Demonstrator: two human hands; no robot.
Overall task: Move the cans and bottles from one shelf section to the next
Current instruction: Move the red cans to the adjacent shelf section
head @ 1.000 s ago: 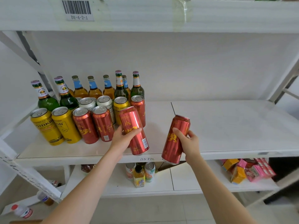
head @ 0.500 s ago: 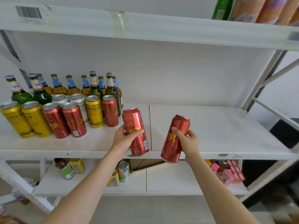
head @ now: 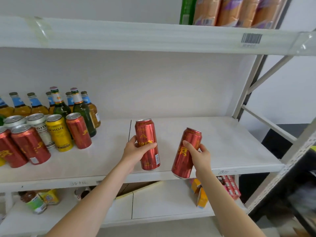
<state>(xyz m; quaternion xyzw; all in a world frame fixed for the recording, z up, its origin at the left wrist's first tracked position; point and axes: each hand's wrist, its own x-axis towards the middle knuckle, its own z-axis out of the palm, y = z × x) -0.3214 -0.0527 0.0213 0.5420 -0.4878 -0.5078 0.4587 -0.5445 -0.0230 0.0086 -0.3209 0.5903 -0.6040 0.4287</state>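
Top shelf: green box beside orange-purple wrapped packs; barcode label on front edge. Lower shelf: green-labelled bottle left, cardboard sheet centre, orange cartons and pink boxes right.

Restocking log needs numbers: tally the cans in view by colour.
Red cans: 5
Silver cans: 2
Yellow cans: 2, one cut off at the left edge
Total: 9
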